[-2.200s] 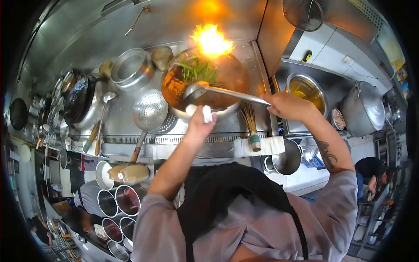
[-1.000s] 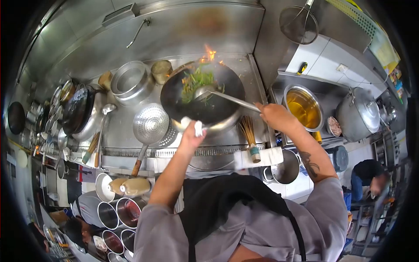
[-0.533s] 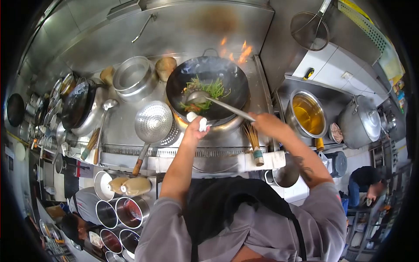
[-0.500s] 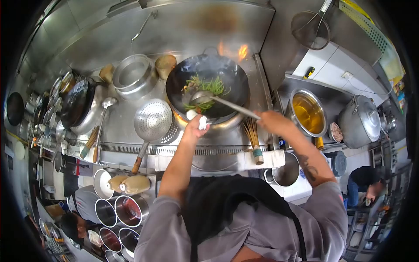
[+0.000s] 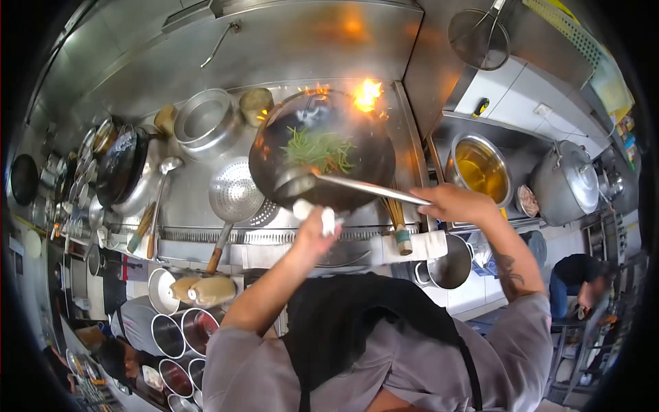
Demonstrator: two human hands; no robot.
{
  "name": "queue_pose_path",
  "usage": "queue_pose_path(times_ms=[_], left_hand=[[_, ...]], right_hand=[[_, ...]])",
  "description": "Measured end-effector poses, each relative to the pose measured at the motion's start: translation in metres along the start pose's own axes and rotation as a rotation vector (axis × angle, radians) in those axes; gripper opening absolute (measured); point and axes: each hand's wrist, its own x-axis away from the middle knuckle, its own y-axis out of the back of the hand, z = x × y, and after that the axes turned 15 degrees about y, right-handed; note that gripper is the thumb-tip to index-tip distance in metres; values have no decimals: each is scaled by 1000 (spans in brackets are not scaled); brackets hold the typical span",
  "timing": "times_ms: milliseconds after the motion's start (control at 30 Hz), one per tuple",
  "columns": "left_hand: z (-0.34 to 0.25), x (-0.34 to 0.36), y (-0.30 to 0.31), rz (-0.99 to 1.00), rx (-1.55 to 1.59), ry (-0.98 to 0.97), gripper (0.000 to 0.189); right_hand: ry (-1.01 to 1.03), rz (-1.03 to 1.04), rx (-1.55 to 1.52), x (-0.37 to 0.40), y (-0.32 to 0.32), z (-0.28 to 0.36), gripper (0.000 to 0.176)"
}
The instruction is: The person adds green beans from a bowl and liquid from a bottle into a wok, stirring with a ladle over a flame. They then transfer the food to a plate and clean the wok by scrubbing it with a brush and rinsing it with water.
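Note:
My left hand (image 5: 316,237) is closed on a folded white cloth (image 5: 327,221) at the near edge of a black wok (image 5: 271,141); the grip on the rim itself is hidden. Long green vegetable pieces (image 5: 319,150) lie in the wok, a few seemingly in the air. My right hand (image 5: 456,204) is wrapped around the end of a metal ladle (image 5: 371,188). The ladle's bowl reaches over the near left part of the wok, below the vegetables. Bright flames (image 5: 367,95) rise at the wok's far right edge.
Left of the wok lies a perforated strainer (image 5: 237,189). A pot of yellow oil (image 5: 480,172) and a lidded pot (image 5: 573,178) stand to the right. A bamboo brush (image 5: 401,230) rests at the stove's front edge. Other people are at the lower left and right.
My left hand and the wok have moved toward me. The ladle has shifted left in the wok, while my right hand is farther right and lower. The vegetables have bunched upward; the flames have grown.

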Motion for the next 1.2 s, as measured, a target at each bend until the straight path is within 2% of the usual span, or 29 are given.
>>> queue_pose_path(times_ms=[67, 133, 167, 200, 267, 300, 333, 400, 467, 500, 533, 600, 633, 667, 733, 767, 800, 833, 867, 933, 967, 1000, 1067, 1100, 1133, 1167, 1200], left_hand=[[6, 18, -4, 56, -7, 1, 12], [-16, 3, -9, 85, 153, 54, 8], [-23, -13, -8, 142, 99, 17, 9], [-20, -59, 21, 227, 34, -93, 13], [16, -77, 61, 199, -74, -53, 18], [34, -73, 75, 220, -130, -2, 20], [48, -29, 59, 166, -181, 4, 22], [52, -10, 40, 111, -69, 7, 20], [10, -28, 24, 153, 68, -7, 18], [-19, -34, 10, 188, 137, -3, 17], [-33, -33, -2, 163, 66, -47, 15], [-22, -24, 5, 69, 62, 37, 14], [-8, 6, -5, 16, 4, 33, 14], [-2, 20, -6, 59, -32, 35, 14], [-11, 26, -15, 28, 83, 13, 13], [-25, 12, -16, 69, 73, -4, 15], [-37, -20, -4, 169, 53, -10, 18], [-29, -55, 22, 157, 29, -52, 19], [-15, -59, 39, 174, -19, -27, 20], [15, -65, 71, 211, -117, 19, 21], [29, -53, 72, 123, -148, -7, 21], [33, -33, 62, 153, -139, 6, 19], [9, -49, 57, 104, -41, -37, 18], [-12, -45, 39, 104, -47, -105, 15], [-38, -56, 29, 101, 9, -53, 14], [-58, -78, 31, 125, -30, -113, 13], [-72, -92, 30, 114, -70, -80, 12]], right_hand=[[-16, 77, -140, 1, 6, -13, 45], [-287, 106, -206, -20, 8, -9, 42], [74, -183, 118, -27, -41, -76, 41], [65, -183, 110, -33, -59, -76, 41], [-263, -204, 294, -58, -61, -66, 37], [-270, -223, 305, -51, -51, -60, 37], [-237, -258, 264, -41, -41, -45, 39], [-194, -276, 215, -27, -21, -21, 42], [-94, -291, 214, -17, -11, -6, 43], [-52, -252, 236, -13, -13, -10, 45], [-54, -239, 227, -4, -16, -1, 45], [-154, 1, 91, 6, 6, 16, 46], [85, -52, 89, 16, -10, -22, 46], [90, -54, 87, 7, -9, -28, 46], [-142, 117, -152, -6, -9, -36, 40], [-212, 79, -161, -21, -7, -23, 38], [-217, 75, -163, -34, -34, -43, 38], [-153, -68, 41, -54, -78, -83, 37], [-84, -217, 257, -68, -95, -105, 36], [-109, -268, 337, -66, -77, -61, 37], [-117, -311, 321, -57, -69, -57, 38], [-115, -315, 328, -49, -53, -50, 38], [-132, -341, 212, -29, -28, -28, 38], [-53, -443, 240, -25, -23, -23, 39], [-50, -433, 242, -28, -19, -26, 39], [-88, -431, 256, -33, -16, -30, 41], [-125, -431, 270, -39, -12, -35, 43]])
